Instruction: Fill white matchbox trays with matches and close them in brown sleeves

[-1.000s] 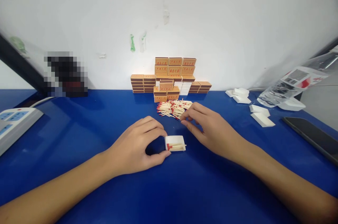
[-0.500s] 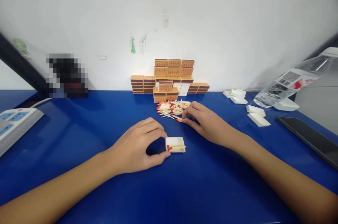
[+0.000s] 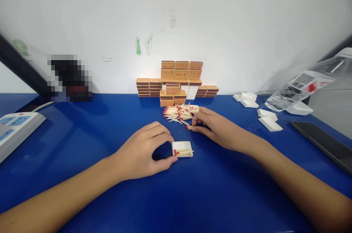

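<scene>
My left hand grips a small white matchbox tray at its left end, thumb at the near corner and forefinger at the far one. Inside the tray, along its near side, lie several loose matches with red heads to the left. My right hand is closed in a pinch on a few matches, their red heads poking out to the left of the fingertips. Just beyond these fingers a pile of loose matches is spread on the table, partly hidden by my right hand.
Stacked matchboxes stand against the wall behind the pile. White trays, a tilted water bottle and a black phone are on the right. A power strip sits at the left edge of the blue table.
My right hand has drawn slightly right and toward me, pulling the pinched matches a little away from the pile. My left hand and the tray have stayed nearly in place.
</scene>
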Tool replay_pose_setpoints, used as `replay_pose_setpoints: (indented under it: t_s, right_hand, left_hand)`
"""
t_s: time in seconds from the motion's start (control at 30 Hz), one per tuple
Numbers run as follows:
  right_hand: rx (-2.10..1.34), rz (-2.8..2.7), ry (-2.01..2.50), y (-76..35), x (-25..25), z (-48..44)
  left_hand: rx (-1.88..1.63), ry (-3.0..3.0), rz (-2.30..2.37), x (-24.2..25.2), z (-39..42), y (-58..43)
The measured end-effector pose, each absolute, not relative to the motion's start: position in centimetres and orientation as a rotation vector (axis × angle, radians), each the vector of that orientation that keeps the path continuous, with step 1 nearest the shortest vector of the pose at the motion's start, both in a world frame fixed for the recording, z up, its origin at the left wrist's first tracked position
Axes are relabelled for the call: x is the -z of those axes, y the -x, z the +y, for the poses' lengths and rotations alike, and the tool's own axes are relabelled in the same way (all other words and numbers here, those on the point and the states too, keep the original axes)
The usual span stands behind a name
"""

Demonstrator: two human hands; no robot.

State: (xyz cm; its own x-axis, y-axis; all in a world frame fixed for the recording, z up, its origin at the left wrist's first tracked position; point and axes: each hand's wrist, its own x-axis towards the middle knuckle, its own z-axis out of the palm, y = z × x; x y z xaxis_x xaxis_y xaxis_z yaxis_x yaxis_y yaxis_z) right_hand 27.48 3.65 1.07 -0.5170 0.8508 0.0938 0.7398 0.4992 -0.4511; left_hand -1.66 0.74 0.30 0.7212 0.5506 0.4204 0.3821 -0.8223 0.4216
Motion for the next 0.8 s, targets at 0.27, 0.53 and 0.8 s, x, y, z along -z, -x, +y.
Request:
replay_pose_setpoints:
  t_s: [0.27, 0.53, 0.8]
  right_hand:
    - [-0.444, -2.539, 1.366, -27.3, -0.8, 3.4]
    - [-0.497, -2.483, 1.293, -26.5, -1.9, 1.7]
    - [-0.441, -2.564, 1.142, -23.3, -1.9, -1.0]
  left_hand:
    - [-0.786, -2.621, 0.740, -0.3, 0.9, 1.7]
    - [-0.842, -2.653, 0.788, -0.3, 1.0, 1.5]
    - [-0.868, -2.688, 0.774, -0.3, 1.0, 1.4]
